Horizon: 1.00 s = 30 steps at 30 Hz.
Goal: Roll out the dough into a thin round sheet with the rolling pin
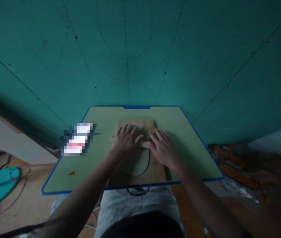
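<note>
My left hand (126,138) lies over a pale rod like a rolling pin (144,144), fingers spread forward and thumb out to the right. My right hand (164,145) rests across the rod's right part, its fingers stretched forward. Between the hands a short length of the rod shows; the palms hide most of the rest. Beneath it a pale, flat, rounded sheet (137,165) with a dark curved edge lies on a wooden board (155,177). I cannot tell what the sheet is made of, and my left hand and forearm cover part of it.
The board sits on a pale green tabletop (192,158) with a blue rim. A blurred-out flat item (77,140) and a small orange triangular scrap (71,173) lie at left. A green wall (140,39) rises behind. A round turquoise object (1,185) and cables are on the floor.
</note>
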Each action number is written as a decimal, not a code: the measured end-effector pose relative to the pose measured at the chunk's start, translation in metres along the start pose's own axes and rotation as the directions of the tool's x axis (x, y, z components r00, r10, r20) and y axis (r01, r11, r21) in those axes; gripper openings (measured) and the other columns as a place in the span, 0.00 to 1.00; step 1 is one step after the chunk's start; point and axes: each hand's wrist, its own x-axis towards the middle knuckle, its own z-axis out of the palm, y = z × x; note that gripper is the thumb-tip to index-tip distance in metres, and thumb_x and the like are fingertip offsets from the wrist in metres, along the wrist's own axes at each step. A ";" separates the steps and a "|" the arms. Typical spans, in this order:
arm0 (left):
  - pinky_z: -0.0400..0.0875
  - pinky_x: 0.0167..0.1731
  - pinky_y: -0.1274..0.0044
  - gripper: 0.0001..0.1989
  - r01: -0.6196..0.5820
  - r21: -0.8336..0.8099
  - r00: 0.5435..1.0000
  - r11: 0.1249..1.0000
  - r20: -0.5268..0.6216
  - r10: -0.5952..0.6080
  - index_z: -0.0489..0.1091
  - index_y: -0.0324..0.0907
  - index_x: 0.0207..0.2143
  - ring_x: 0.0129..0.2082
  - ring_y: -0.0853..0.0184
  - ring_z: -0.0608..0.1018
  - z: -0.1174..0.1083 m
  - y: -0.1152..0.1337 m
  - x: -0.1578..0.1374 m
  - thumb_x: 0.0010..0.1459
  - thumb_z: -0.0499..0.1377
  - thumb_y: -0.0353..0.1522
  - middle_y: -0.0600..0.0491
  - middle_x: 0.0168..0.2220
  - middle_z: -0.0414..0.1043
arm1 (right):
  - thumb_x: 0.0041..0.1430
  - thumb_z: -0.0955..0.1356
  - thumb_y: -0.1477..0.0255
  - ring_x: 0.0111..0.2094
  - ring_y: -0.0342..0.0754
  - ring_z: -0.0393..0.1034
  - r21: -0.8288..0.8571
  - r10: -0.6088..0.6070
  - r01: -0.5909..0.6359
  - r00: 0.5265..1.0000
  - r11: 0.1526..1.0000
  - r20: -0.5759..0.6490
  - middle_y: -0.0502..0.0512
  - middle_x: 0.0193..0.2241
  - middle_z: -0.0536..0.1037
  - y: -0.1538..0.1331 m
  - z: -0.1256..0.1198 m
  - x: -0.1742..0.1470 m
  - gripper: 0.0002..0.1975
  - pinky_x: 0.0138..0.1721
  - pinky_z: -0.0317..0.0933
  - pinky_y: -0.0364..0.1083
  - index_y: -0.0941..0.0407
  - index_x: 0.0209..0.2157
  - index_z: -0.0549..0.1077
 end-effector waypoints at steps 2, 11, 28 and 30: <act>0.64 0.59 0.58 0.28 -0.036 -0.009 0.999 0.999 -0.025 0.036 0.65 0.36 0.62 0.62 0.49 0.70 -0.002 -0.001 -0.029 0.71 0.45 0.46 0.38 0.61 0.69 | 0.71 0.58 0.63 0.68 0.60 0.55 0.022 -0.060 0.060 0.998 0.998 -0.023 0.70 0.66 0.63 -0.015 -0.003 -0.027 0.28 0.67 0.51 0.61 0.65 0.64 0.65; 0.62 0.61 0.58 0.25 -0.119 -0.054 0.993 0.991 -0.026 0.118 0.66 0.39 0.62 0.63 0.51 0.68 -0.001 -0.005 -0.031 0.72 0.45 0.42 0.42 0.62 0.69 | 0.67 0.63 0.62 0.63 0.60 0.64 0.086 -0.057 0.063 0.996 0.994 -0.070 0.69 0.63 0.67 -0.029 -0.001 -0.061 0.31 0.61 0.62 0.59 0.64 0.66 0.62; 0.65 0.57 0.58 0.23 -0.004 -0.033 0.996 0.999 -0.084 0.002 0.68 0.39 0.58 0.58 0.50 0.71 -0.005 0.012 -0.017 0.70 0.48 0.42 0.42 0.58 0.72 | 0.71 0.60 0.60 0.67 0.61 0.56 0.070 -0.064 0.069 0.995 0.995 -0.080 0.69 0.66 0.64 -0.003 0.002 -0.041 0.26 0.65 0.55 0.62 0.60 0.62 0.67; 0.64 0.57 0.57 0.20 -0.069 -0.064 0.995 0.996 -0.074 0.064 0.70 0.40 0.56 0.57 0.51 0.72 -0.009 0.008 -0.053 0.71 0.47 0.40 0.43 0.57 0.73 | 0.69 0.61 0.60 0.67 0.60 0.57 0.078 -0.112 0.120 0.989 0.990 -0.099 0.67 0.65 0.66 -0.022 -0.003 -0.063 0.29 0.65 0.56 0.61 0.61 0.65 0.64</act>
